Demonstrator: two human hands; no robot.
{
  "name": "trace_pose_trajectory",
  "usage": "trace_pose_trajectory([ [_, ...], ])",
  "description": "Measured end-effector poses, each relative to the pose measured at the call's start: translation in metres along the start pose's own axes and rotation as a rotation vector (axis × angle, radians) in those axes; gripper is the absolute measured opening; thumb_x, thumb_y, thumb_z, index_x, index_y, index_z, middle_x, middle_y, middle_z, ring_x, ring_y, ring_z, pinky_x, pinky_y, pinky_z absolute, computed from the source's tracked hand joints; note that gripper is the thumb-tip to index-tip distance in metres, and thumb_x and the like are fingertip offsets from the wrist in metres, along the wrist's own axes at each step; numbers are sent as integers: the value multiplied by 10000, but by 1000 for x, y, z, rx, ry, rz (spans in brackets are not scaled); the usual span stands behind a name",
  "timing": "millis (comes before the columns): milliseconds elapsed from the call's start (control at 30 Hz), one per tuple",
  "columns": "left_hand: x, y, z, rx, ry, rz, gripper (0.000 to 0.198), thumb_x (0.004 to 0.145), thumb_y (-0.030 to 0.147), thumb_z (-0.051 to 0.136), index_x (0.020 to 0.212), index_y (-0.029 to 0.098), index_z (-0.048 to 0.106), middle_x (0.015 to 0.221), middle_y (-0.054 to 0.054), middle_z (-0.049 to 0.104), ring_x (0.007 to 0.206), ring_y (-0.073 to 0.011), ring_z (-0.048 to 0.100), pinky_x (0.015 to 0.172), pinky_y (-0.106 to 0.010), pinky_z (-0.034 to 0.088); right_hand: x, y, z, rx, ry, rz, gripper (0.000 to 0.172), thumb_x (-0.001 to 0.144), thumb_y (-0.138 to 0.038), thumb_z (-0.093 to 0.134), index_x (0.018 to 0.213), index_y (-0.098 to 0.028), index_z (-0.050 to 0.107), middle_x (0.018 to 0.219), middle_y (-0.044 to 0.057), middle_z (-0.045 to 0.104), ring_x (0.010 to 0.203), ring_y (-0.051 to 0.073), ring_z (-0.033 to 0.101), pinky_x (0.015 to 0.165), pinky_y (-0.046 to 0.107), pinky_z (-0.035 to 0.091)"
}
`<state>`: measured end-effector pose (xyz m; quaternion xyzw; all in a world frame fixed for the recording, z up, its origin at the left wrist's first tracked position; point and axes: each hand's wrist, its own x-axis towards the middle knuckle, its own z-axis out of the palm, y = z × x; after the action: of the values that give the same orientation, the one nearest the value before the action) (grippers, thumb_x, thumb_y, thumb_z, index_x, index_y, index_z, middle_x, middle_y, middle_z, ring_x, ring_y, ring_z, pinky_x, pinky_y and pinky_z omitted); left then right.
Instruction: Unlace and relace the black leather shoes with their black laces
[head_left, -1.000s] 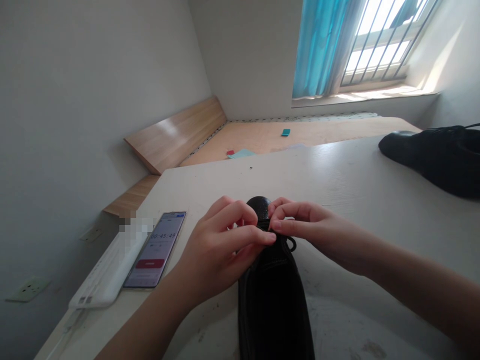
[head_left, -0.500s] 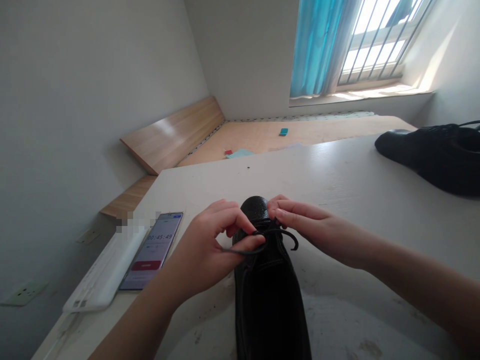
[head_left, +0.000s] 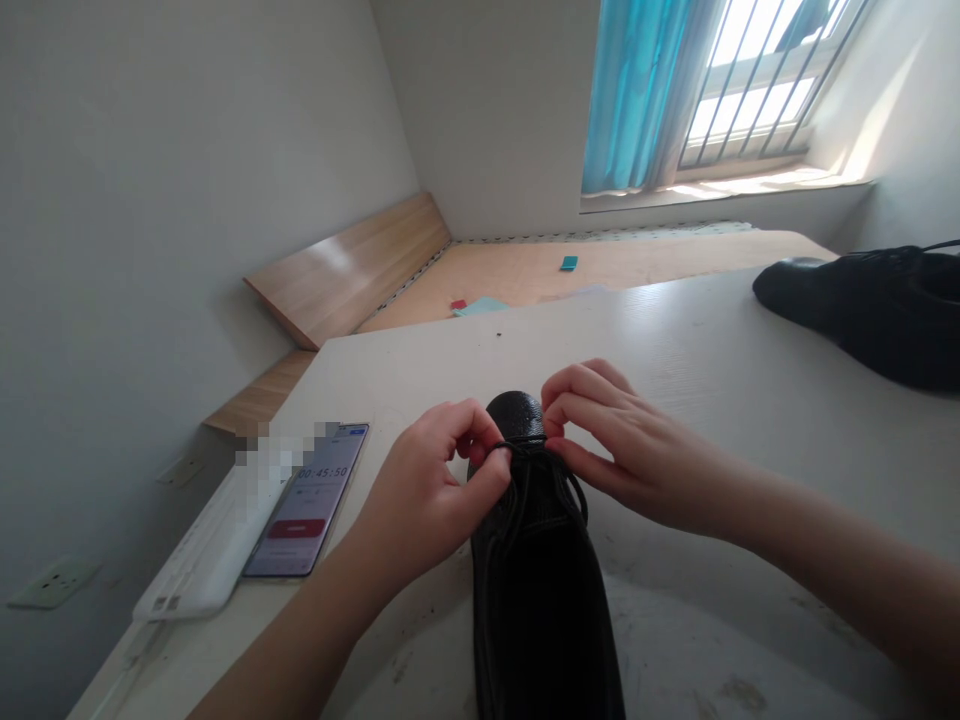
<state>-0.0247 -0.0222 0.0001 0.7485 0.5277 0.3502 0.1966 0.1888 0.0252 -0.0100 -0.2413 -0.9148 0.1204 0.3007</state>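
Note:
A black shoe (head_left: 484,610) stands on the white table (head_left: 405,365), toe pointing away and its dark opening toward me. Thin black shoelaces (head_left: 534,452) cross over its tongue, with loose loops hanging at the right side. My left hand (head_left: 442,470) is at the left of the laces, thumb and forefinger pinched on a lace. On the other side, my right hand (head_left: 611,440) has its thumb and fingertips closed at the lace near the toe. The exact grip of the right fingertips is partly hidden.
At the right edge of the table sits another black shoe (head_left: 862,310). A phone (head_left: 307,510) showing a timer and a long white box-like item (head_left: 195,565) lie at the left. Beyond the table is a wooden bed (head_left: 517,270), below a window with a blue curtain (head_left: 637,100).
My left hand has shifted slightly toward the toe. My right hand has lifted its knuckles and turned more over the laces. The lace now lies tighter across the shoe.

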Motion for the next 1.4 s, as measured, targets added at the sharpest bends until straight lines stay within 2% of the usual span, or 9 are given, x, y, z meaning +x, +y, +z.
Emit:
trace_pose_trajectory([
  [167,1,2,1,20,-51,-26,129,783,212,466,661,203,425,654,32,468,650,-145,446,606,-287,337,2,-1,0,-32,-38,-16,136,954,-155,440,826,-195,459,913,78,542,879,208,483,774,346,444],
  [400,0,5,1,80,-86,-60,171,749,180,421,610,203,324,594,38,383,609,-143,383,568,-292,264,2,-3,-4,-239,75,-53,131,906,-112,409,823,-208,445,900,77,531,822,198,510,706,326,419],
  [500,1,4,0,107,-95,-40,167,745,192,421,606,204,331,595,33,398,606,-147,385,570,-298,262,1,-2,-5,-126,37,-4,128,913,-133,420,815,-215,426,884,61,531,817,187,501,707,317,410],
  [567,1,2,-1,114,-142,-9,170,761,209,415,604,203,351,612,22,431,624,-155,410,584,-304,271,0,-2,-5,-11,-16,68,140,946,-173,405,812,-215,417,865,49,530,806,178,492,712,314,404],
  [700,2,1,-1,114,-201,27,210,806,228,395,599,198,391,627,5,476,651,-165,453,606,-311,289,-1,-4,0,136,-133,214,190,999,-314,399,859,-210,473,838,30,554,783,172,506,698,310,388],
  [833,2,2,0,114,-173,50,226,821,235,391,600,196,418,627,-2,497,649,-166,459,602,-313,292,0,-5,6,266,-129,283,267,1002,-385,422,824,-206,510,793,11,545,725,152,498,662,291,374],
  [1000,2,0,0,163,-139,84,234,815,231,396,583,197,396,596,-4,491,628,-166,443,586,-314,276,1,0,-1,306,-137,262,305,1004,-353,433,747,-198,488,768,9,515,713,143,478,659,290,368],
  [1200,1,0,1,195,-149,22,243,788,211,373,552,193,430,591,-11,509,624,-166,465,587,-316,281,2,7,-14,245,-143,75,306,1017,-301,414,729,-202,449,742,19,491,733,155,455,671,305,359],
  [1400,3,-3,2,199,-157,-37,256,782,210,358,532,197,415,583,-10,511,616,-164,471,595,-311,298,2,13,-9,369,-74,162,328,998,-290,423,681,-205,402,703,-7,430,644,123,406,602,280,346],
])
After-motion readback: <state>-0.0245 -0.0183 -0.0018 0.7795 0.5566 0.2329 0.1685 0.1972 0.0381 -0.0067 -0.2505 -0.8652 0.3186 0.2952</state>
